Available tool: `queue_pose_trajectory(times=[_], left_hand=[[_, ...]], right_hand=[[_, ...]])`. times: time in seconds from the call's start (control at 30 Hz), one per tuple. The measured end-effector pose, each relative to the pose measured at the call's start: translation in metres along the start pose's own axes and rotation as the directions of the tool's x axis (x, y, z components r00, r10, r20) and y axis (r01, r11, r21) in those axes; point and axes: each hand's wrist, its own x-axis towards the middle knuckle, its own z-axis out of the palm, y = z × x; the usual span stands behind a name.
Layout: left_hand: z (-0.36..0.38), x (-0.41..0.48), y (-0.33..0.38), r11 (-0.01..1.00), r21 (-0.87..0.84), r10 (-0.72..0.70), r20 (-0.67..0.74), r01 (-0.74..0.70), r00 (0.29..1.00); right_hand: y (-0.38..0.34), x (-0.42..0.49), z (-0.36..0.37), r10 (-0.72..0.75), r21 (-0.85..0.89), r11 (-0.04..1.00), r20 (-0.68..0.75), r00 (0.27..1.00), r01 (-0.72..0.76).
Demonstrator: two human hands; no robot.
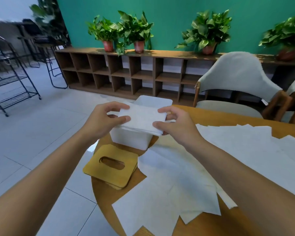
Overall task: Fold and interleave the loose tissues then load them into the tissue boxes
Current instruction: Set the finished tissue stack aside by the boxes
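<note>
Head view: both hands hold a folded stack of white tissues (pixel 141 119) over the open white plastic tissue box (pixel 131 138) at the round wooden table (pixel 228 114) edge. Left hand (pixel 104 120) pinches stack's left end w/ thumb & fingers; right hand (pixel 174 125) pinches right end. Wooden slotted lid (pixel 109 169) lies flat just in front of box. Loose white tissue sheets (pixel 177 184) spread across table to the right.
</note>
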Motion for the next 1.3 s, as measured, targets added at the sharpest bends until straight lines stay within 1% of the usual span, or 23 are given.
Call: queue_pose_trajectory(times=[0.1,0.27,0.4,0.57,0.67,0.77,0.83,0.93,1.03,1.17,1.3], left_hand=[[-0.013,0.021,-0.013,0.999,0.052,-0.015,-0.023,0.017,1.0],[-0.023,0.056,-0.036,0.969,0.247,-0.026,0.009,0.023,1.0],[-0.02,0.07,-0.05,0.924,0.381,-0.001,0.043,-0.015,0.999],[-0.015,0.078,-0.06,0.866,0.493,0.03,0.121,-0.086,0.992],[-0.009,0.081,-0.067,0.835,0.538,0.031,0.171,-0.12,0.985],[-0.01,0.086,-0.068,0.813,0.556,0.075,0.19,-0.171,0.979],[-0.014,0.09,-0.065,0.8,0.564,0.061,0.263,-0.205,0.963],[-0.016,0.093,-0.063,0.787,0.587,-0.011,0.325,-0.192,0.946],[-0.012,0.095,-0.061,0.773,0.617,-0.058,0.299,-0.146,0.952],[-0.006,0.093,-0.059,0.77,0.629,-0.096,0.281,-0.108,0.955],[-0.002,0.091,-0.057,0.767,0.637,-0.121,0.257,-0.074,0.959]], right_hand=[[0.001,0.025,0.021,-0.011,-0.086,0.996,0.008,1.0,0.011],[0.004,0.054,0.04,-0.029,-0.286,0.957,0.067,0.997,0.047],[0.01,0.068,0.049,-0.04,-0.479,0.872,0.134,0.99,0.1],[0.017,0.08,0.054,0.011,-0.593,0.799,0.173,0.985,0.095],[0.019,0.081,0.055,0.003,-0.666,0.737,0.169,0.986,0.113],[0.017,0.081,0.055,-0.016,-0.74,0.659,0.16,0.987,0.13],[0.014,0.081,0.053,-0.032,-0.763,0.629,0.166,0.986,0.149],[0.011,0.08,0.051,0.01,-0.75,0.641,0.22,0.976,0.162],[0.011,0.081,0.05,0.086,-0.73,0.67,0.261,0.962,0.138],[0.009,0.089,0.052,0.177,-0.754,0.646,0.301,0.937,0.12],[0.014,0.095,0.057,0.192,-0.764,0.634,0.303,0.933,0.118]])
